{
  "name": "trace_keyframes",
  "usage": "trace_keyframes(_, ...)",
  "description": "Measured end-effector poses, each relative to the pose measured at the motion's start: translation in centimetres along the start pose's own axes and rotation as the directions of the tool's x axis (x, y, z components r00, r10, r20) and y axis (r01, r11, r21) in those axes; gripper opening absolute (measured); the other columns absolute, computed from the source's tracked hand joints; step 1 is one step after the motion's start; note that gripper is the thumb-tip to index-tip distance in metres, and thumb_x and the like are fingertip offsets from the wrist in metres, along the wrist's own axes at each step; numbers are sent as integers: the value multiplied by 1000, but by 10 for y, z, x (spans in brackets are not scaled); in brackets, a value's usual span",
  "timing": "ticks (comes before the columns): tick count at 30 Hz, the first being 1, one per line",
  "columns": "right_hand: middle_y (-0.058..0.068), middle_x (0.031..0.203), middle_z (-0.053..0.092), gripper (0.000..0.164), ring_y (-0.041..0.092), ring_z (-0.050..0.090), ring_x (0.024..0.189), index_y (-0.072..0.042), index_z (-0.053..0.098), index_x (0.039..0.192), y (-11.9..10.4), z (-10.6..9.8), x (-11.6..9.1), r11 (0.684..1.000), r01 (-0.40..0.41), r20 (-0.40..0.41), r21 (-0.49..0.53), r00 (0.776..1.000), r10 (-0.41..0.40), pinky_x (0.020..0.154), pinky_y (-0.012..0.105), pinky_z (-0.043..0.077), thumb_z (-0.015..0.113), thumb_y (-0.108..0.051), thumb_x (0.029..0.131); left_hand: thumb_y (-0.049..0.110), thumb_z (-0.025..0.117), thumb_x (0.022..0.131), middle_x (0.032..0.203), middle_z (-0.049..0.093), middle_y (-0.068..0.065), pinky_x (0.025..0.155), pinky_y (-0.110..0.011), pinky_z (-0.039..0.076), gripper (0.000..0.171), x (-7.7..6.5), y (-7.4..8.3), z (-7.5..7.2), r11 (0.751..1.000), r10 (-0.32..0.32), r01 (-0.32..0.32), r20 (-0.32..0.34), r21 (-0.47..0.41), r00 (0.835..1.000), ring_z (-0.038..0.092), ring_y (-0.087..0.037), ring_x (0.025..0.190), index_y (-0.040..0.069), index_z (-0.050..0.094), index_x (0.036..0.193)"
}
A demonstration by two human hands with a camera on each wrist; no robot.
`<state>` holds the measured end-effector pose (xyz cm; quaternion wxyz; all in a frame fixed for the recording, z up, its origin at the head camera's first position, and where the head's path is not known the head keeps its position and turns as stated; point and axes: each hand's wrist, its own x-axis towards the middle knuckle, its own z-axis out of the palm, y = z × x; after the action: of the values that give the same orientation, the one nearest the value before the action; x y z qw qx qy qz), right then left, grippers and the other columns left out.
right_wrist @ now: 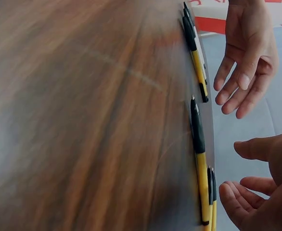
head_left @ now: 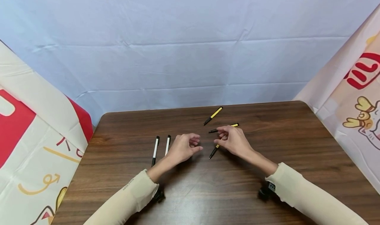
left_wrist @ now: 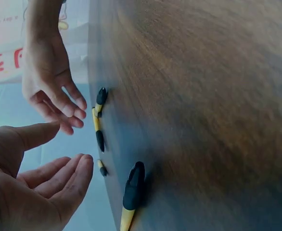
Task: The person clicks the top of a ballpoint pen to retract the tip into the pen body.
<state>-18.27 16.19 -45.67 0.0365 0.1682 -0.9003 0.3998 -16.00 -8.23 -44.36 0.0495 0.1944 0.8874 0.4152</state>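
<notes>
My left hand [head_left: 181, 148] is over the middle of the table, fingers loosely bent and thumb apart, with nothing in its grasp. Just left of it lie two white pens [head_left: 155, 149] with black ends, one partly covered by the hand. The right wrist view shows a yellow-and-black pen [right_wrist: 198, 65] below the left hand, hidden from the head view. Opposite, my right hand [head_left: 235, 141] is relaxed and holds nothing. It overlaps one yellow-and-black pen [head_left: 212, 131] and another yellow-and-black pen [head_left: 213, 152] nearer me. Farther back lies a third yellow-and-black pen [head_left: 213, 115].
The pens lie on a dark brown wooden table [head_left: 297, 136] with rounded far corners. A pale cloth backdrop [head_left: 184, 60] hangs behind it. Printed cloths flank both sides, the right printed cloth [head_left: 356, 103] bearing red marks and cartoon figures.
</notes>
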Motion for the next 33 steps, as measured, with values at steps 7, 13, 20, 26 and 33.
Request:
trace_keyframes(7,19,103,77,41,28,76,89,8,74,119,17,-8,-5,999,-9,-47,-38,999,7,79,39,64,89,-6,83,10,84,92,115,78,-17,91,-36,63,42,2,5,7,1000,-10,10,42,-15,999,76,-29,104,-7,70,128)
trace_keyframes(13,22,111,75,42,33,77,94,8,73,120,25,-13,-7,999,-27,-80,-38,997,24,83,43,64,89,-7,84,12,86,91,117,78,-17,92,-36,62,43,7,11,18,1000,-8,7,57,5,998,76,-29,105,-4,71,128)
trace_keyframes(20,22,108,74,44,34,77,94,7,73,122,32,-10,-9,998,-49,-87,-44,995,45,82,42,65,90,-9,85,19,88,90,113,79,-11,89,-33,61,41,10,16,27,995,-44,40,49,90,998,76,-24,103,2,75,125)
trace_keyframes(26,23,111,75,44,35,77,96,6,73,123,35,-8,-8,996,-68,-89,-53,994,63,84,45,64,89,-10,85,20,92,86,110,80,-10,85,-27,61,43,16,20,36,993,-57,49,66,111,996,77,-21,101,5,77,123)
trace_keyframes(33,22,109,76,45,34,78,95,5,74,123,36,-4,-6,996,-76,-88,-56,994,71,83,43,64,90,-11,85,22,95,81,100,80,-3,78,-20,57,42,22,22,45,985,-61,46,85,164,995,74,-12,91,7,79,116)
